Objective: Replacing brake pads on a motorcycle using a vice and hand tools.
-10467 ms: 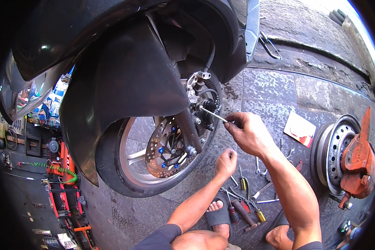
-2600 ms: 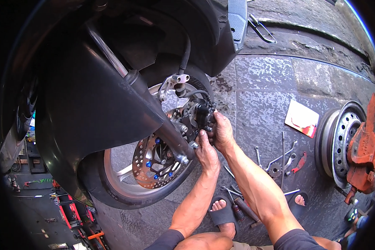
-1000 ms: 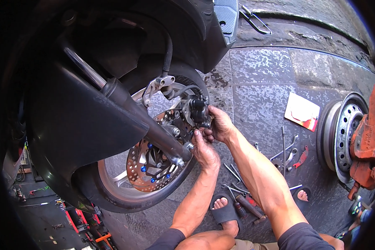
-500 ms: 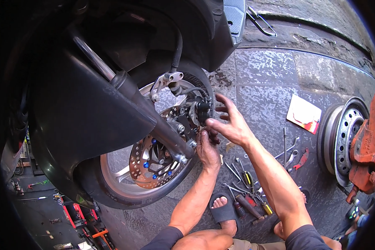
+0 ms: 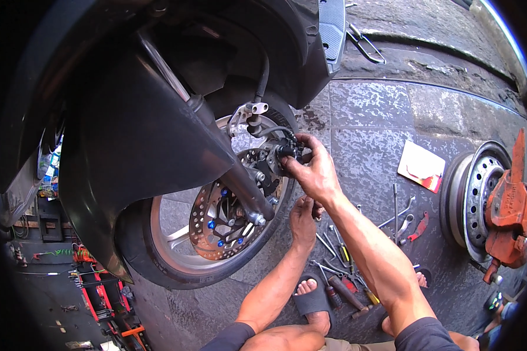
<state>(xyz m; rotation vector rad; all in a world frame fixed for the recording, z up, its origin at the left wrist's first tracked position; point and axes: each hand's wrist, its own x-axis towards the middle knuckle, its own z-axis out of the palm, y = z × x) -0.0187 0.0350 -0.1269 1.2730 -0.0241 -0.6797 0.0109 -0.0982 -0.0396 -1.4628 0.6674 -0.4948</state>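
Right hand (image 5: 316, 172) is up at the brake caliper (image 5: 278, 161), fingers curled around its dark body and gripping it at the rear edge of the front wheel (image 5: 175, 234). Caliper sits over the rim of the perforated brake disc (image 5: 222, 219), just behind the lower fork leg (image 5: 240, 187); a black hose (image 5: 262, 82) runs from it up into the bodywork. Left hand (image 5: 301, 219) is lower, just beside the tyre, palm turned toward the wheel, fingers loosely bent; cannot tell whether it holds anything. Blue bolts ring the disc hub. Black mudguard (image 5: 134, 146) overhangs the wheel on the left and hides its upper part. Below the forearms, on the stone paving (image 5: 380, 117), loose hand tools (image 5: 345, 275) lie scattered: screwdrivers, wrenches, a red-handled piece. A foot in a dark sandal (image 5: 310, 298) rests next to them. Further right, well apart from the hands, a red and white card (image 5: 421, 167) lies flat, and beyond it a bare steel wheel rim (image 5: 474, 199) with an orange-red clamp tool (image 5: 509, 205) against it.
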